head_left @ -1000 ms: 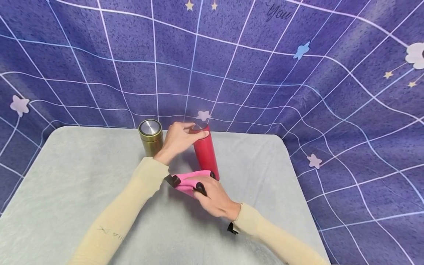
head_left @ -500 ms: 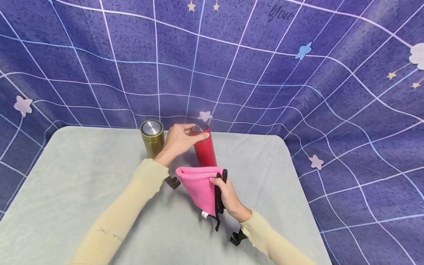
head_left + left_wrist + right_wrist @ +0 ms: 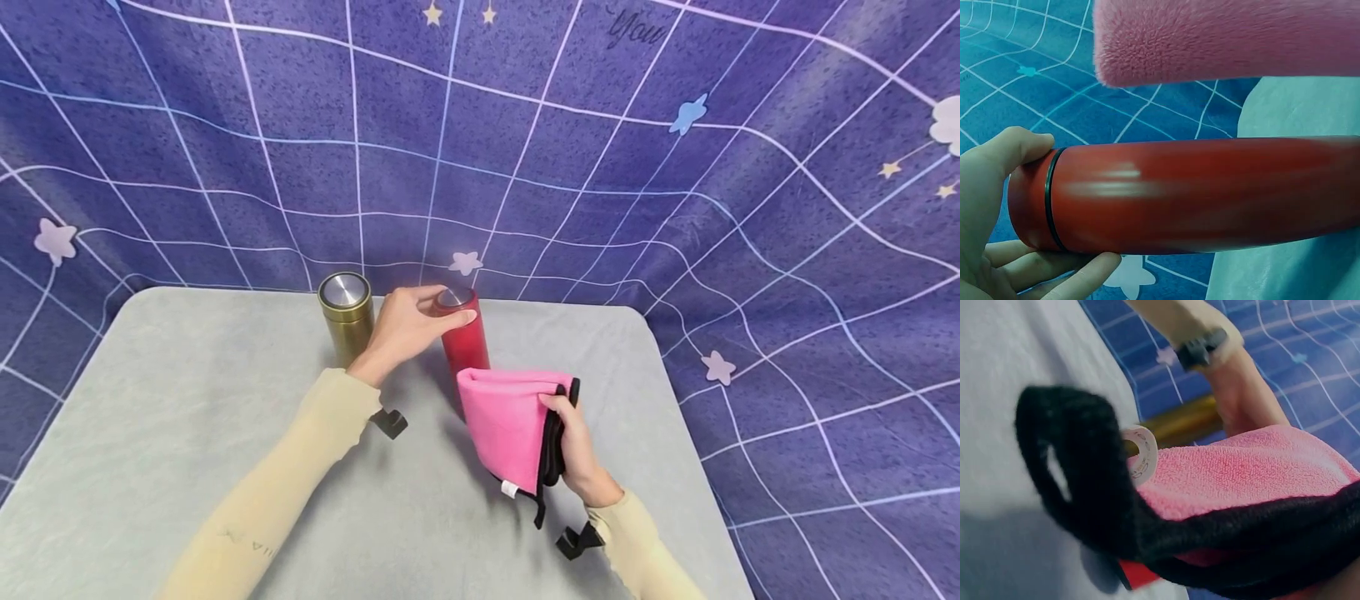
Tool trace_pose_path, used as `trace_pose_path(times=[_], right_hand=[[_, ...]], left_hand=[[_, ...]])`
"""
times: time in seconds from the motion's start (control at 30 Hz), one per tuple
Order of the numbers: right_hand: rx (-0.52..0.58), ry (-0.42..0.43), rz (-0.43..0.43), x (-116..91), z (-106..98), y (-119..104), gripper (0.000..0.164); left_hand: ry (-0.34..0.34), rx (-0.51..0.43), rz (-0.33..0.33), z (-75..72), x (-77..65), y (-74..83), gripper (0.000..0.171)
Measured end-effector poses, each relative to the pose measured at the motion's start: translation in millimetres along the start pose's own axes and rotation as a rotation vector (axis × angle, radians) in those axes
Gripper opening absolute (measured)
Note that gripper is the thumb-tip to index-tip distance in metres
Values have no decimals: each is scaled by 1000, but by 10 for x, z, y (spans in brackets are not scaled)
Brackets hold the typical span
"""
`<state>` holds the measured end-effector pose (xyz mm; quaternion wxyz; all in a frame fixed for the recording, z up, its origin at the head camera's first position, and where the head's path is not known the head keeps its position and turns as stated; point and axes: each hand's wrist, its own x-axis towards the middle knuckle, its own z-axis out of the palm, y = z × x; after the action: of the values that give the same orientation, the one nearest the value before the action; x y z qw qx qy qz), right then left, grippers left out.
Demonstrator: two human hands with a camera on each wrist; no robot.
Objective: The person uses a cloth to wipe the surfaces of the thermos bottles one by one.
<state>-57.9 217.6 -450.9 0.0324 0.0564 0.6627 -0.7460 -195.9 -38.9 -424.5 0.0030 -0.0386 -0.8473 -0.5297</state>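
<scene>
At mid-frame, red flask (image 3: 467,343): upright it stood, partly covered by the pink cloth (image 3: 502,429)!
Left hand (image 3: 405,325): thumb and fingers were curled round the flask's top, holding on.
Right hand (image 3: 576,442): right of centre, it pinched the cloth's black edging (image 3: 552,446); a white tag (image 3: 509,489) dangled below.
Olive-gold flask (image 3: 351,332): left of centre, it stood beside the left hand.
</scene>
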Motion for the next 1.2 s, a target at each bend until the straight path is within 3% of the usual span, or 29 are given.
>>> trace_pose_path(times=[0.27, 0.53, 0.83, 1.03, 1.2], right_hand=[[12, 91, -37, 156, -253, -100, 8], [45, 104, -75, 461, -379, -214, 9], [-34, 75, -185, 761, -239, -355, 12], [-99, 68, -262, 857, -89, -479, 22], [-159, 36, -308, 901, 46, -584, 31]], left_hand=[[20, -48, 51, 1, -98, -55, 61], [42, -72, 101, 65, -203, -115, 70], [37, -120, 121, 147, -295, -99, 73], [28, -177, 107, 221, -353, -94, 71], [35, -173, 145, 290, -376, -73, 71]])
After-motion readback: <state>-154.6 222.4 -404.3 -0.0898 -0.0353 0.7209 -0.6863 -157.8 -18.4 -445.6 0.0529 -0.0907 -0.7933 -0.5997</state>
